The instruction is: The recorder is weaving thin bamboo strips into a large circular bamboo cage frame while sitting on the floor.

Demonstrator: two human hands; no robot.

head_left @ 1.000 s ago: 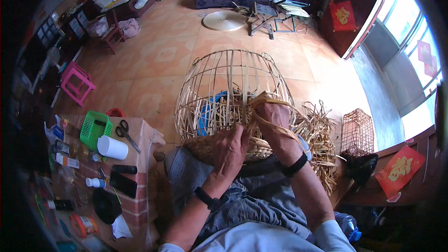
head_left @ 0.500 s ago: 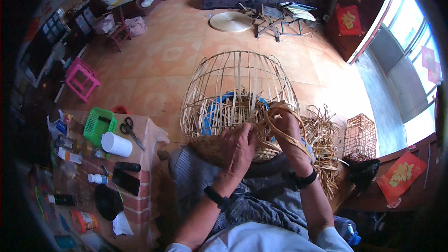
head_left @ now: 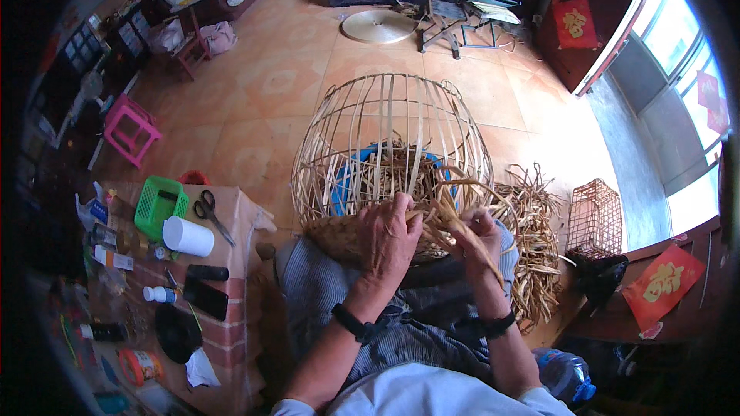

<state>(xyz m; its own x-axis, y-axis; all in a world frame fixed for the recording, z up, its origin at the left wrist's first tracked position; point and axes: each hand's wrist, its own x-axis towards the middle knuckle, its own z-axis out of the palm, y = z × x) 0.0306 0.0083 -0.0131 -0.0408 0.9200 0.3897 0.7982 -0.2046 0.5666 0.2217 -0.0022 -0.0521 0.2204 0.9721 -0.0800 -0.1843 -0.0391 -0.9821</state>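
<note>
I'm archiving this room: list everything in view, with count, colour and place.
open-ribbed basket: one, tan, centre
dried strips: many, tan, right hand and right of basket
container: one, blue, seen through basket
lattice basket: one, brown, right
disc: one, pale, far floor
stool: one, pink, left floor
plastic basket: one, green, left table
cylinder: one, white, left table
scissors: one pair, black-handled, left table
bottle: one, clear blue, lower right
red sheets: several, right side
door: one, dark red, upper right
other clutter: mixed, too small to count
wristbands: two, black, wrists
left hand: one, at basket
right hand: one, holding strips
</note>
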